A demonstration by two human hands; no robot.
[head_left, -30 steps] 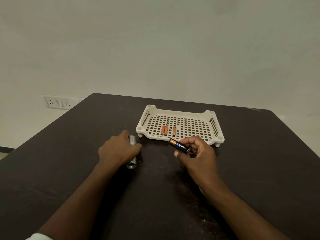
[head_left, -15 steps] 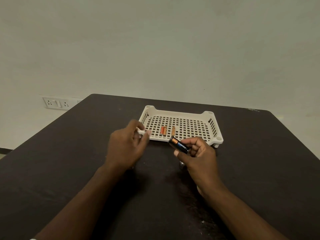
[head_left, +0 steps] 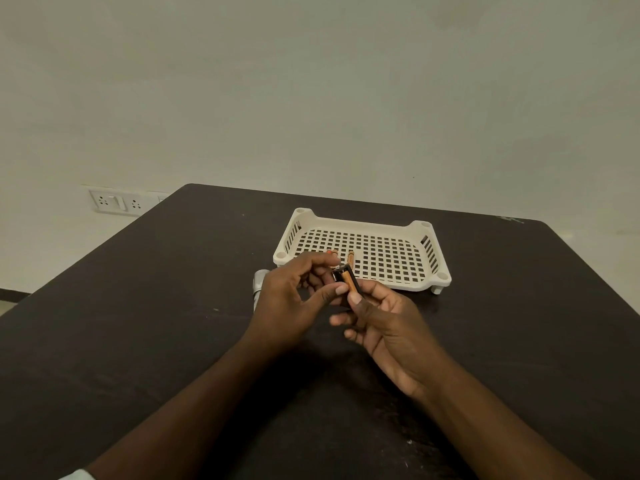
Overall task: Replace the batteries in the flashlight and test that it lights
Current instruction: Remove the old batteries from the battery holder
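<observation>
My right hand (head_left: pixel 388 323) pinches a black-and-copper battery (head_left: pixel 347 280) between thumb and fingers, just in front of the tray. My left hand (head_left: pixel 294 303) has come up against it, its thumb and index fingertip touching the battery's left side and top. The silver flashlight body (head_left: pixel 260 278) lies on the dark table, mostly hidden behind my left hand, and neither hand touches it. Two small orange batteries (head_left: pixel 350 258) lie in the white perforated tray (head_left: pixel 391 226), partly covered by my left fingers.
The dark table (head_left: pixel 138 323) ends at a far edge just behind the tray. Its left edge slants toward a wall with a socket plate (head_left: pixel 116 201). Both forearms cross the near half of the table.
My left hand left the flashlight, swung right past the tray's near corner and met the battery. My right hand has turned the battery more upright and stayed in place.
</observation>
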